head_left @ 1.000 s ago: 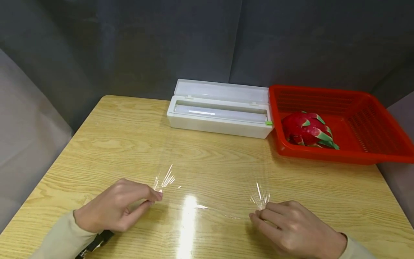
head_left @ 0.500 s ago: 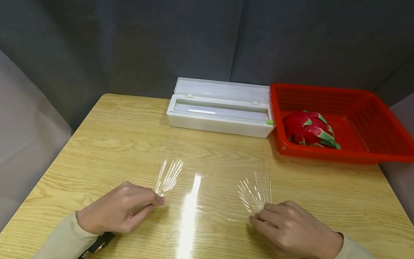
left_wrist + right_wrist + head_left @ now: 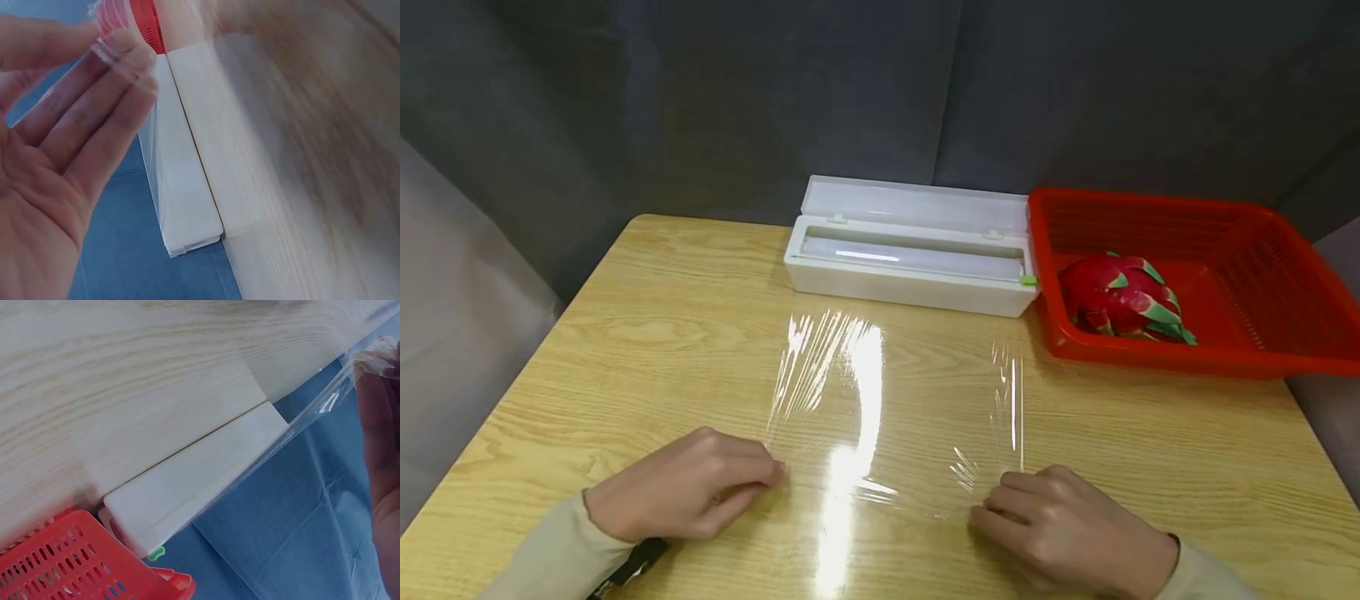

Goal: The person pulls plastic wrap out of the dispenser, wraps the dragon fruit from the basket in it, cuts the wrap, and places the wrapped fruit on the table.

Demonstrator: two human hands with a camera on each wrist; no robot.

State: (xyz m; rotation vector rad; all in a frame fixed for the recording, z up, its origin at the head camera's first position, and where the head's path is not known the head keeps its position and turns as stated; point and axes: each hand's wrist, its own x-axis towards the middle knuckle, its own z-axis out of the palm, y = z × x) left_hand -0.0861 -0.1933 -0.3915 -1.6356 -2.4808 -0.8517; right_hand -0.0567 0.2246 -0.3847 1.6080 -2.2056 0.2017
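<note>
A clear sheet of plastic wrap (image 3: 865, 392) stretches over the wooden table, from a white dispenser box (image 3: 902, 289) at the back toward both hands. My left hand (image 3: 688, 485) pinches its near left corner between thumb and fingers; bunched film shows at those fingertips in the left wrist view. At the near right corner my right hand (image 3: 1067, 527) pinches the film too, and the right wrist view has it gathered at the fingers. Inside the box, whose lid (image 3: 913, 204) is tipped back, lies the roll (image 3: 910, 257). A green tab (image 3: 1028, 281) sits at the box's right end.
Right of the box, against its end, stands a red plastic basket (image 3: 1172, 360) holding a dragon fruit (image 3: 1123, 296). A dark curtain (image 3: 737, 108) hangs behind the table's back edge. The wooden tabletop (image 3: 647, 333) shows through the film.
Bright creases fanning from the fingertips have spread into broad reflections across the film, up toward the box. Both hands have barely moved and still pinch the corners.
</note>
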